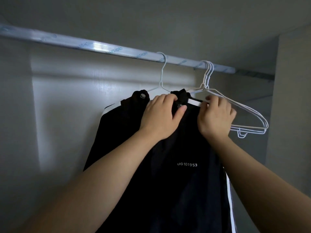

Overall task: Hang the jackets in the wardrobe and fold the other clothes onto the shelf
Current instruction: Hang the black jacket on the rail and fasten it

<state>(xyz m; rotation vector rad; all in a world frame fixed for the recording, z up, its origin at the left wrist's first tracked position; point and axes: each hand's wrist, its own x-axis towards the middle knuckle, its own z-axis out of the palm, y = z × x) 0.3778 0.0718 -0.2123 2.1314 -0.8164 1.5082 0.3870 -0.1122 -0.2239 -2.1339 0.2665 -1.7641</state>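
A black jacket (176,174) with white shoulder stripes and the print "UG101953" hangs on a white wire hanger (162,73) hooked over the wardrobe rail (101,47). My left hand (161,115) grips the jacket's collar near a metal snap, thumb on the front. My right hand (215,115) pinches the collar edge and shoulder on the right side. The hanger's shoulders are mostly hidden under the fabric.
Several bare white wire hangers (244,115) hang together on the rail just right of my right hand. The wardrobe's white back panel (84,98) is behind; a side wall (291,115) stands at the right. The rail to the left is bare.
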